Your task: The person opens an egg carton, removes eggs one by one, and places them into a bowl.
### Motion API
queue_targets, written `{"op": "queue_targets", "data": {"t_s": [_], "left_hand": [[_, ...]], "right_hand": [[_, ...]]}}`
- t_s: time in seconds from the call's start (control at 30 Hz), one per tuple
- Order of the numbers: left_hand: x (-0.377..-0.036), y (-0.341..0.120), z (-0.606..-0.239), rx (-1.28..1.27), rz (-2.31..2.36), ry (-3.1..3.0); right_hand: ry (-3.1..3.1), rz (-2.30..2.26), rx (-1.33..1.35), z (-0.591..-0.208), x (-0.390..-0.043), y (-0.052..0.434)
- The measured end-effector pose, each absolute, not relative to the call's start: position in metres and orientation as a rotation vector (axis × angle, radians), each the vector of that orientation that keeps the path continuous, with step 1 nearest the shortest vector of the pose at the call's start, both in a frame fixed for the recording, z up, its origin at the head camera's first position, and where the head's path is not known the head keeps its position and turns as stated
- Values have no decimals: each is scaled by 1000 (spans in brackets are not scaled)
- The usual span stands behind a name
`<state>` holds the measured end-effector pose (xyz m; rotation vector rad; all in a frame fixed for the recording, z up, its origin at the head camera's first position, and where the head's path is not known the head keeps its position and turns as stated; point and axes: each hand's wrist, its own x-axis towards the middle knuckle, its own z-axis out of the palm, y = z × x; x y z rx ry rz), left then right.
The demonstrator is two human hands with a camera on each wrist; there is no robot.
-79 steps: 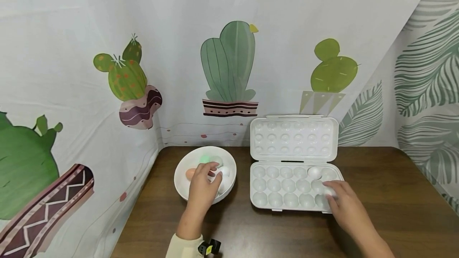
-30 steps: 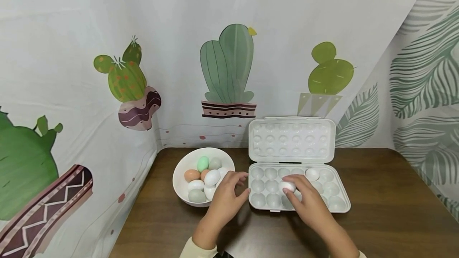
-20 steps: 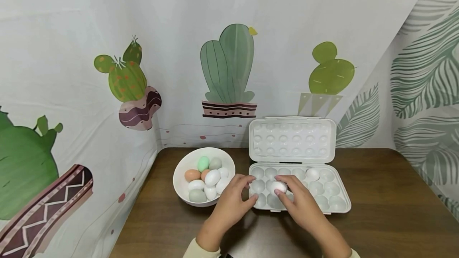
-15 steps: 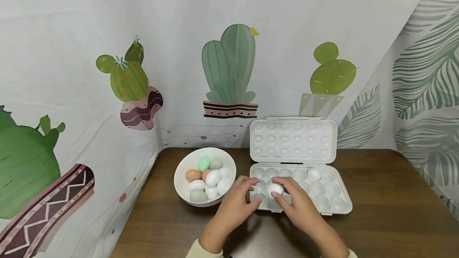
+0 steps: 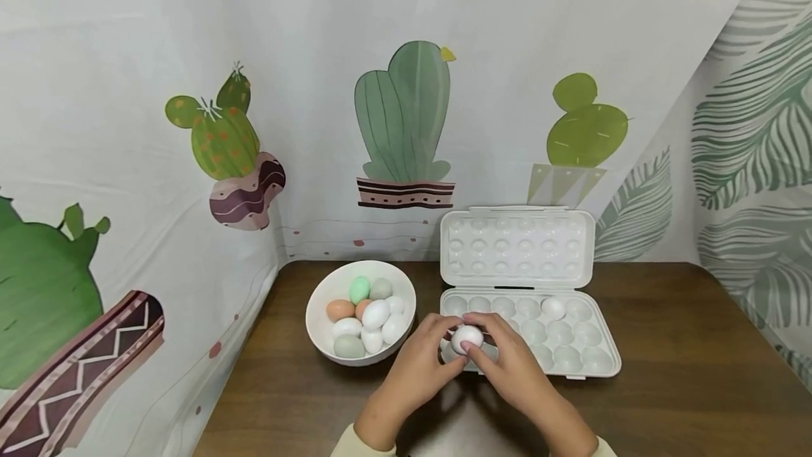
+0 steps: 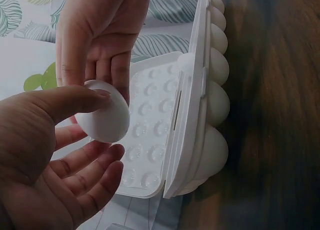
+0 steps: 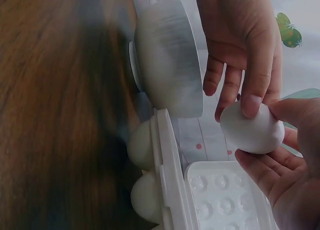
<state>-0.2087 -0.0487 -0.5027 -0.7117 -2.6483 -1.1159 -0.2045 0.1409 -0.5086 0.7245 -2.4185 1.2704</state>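
A white egg (image 5: 467,339) is up over the left end of the white egg tray (image 5: 586,334). From its left side my left hand (image 5: 419,362) pinches it, thumb on the near face in the left wrist view. My right hand (image 5: 517,365) grips the same egg from the right, thumb and fingertips on its shell. Parts of the egg's far side are hidden by fingers. Another white egg (image 5: 553,309) sits in a back-row cup of the tray. The tray's hinged lid (image 5: 517,275) stands raised behind it.
Left of the tray stands a white bowl (image 5: 315,333) with several white, brown, grey-green and mint eggs in it. Everything rests on a dark wooden table (image 5: 666,344). Behind it hangs a white cloth (image 5: 501,90) printed with cacti.
My left hand has left the bowl and moved right to the egg. My right hand has carried the egg leftward from the tray's right side. Both hands now touch it.
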Motion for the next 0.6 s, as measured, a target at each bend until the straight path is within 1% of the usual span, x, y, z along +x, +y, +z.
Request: {"op": "queue_targets", "data": {"t_s": [0.4,0.6], "left_hand": [[-208,-46,-506,-717,-1089,-2632],[-208,-46,-504,-702,-1062,-2647]], "right_hand": [[-2428,1497,615,-510,-200,135],[-2423,1511,629,-509,-201,134]]}}
